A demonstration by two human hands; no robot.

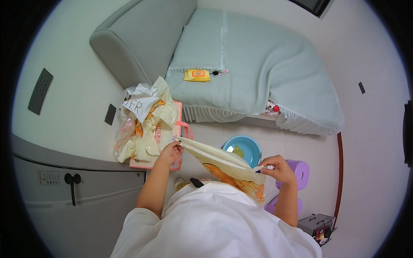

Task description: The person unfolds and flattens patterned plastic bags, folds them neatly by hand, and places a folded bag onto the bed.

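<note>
A cream plastic bag with an orange print point(226, 171) is stretched between my two hands, its long edge slanting down to the right. My left hand point(171, 153) pinches one corner of that edge. At the other end, my right hand point(278, 168) pinches the opposite corner between thumb and fingers. Left of my left hand, crumpled cream and clear plastic bags point(148, 119) lie piled on a pink box or carrier with a pink strap point(185, 129). Beyond the stretched bag, a blue plastic basin point(251, 146) stands on the floor with something yellow-green inside.
A bed with a pale green fringed cover point(248, 58) lies ahead, bearing a yellow wipes pack point(196, 75) and a phone point(220, 72). Purple plastic stools point(301, 174) stand right, near a grey box point(317, 222). A grey door point(96, 206) is at lower left.
</note>
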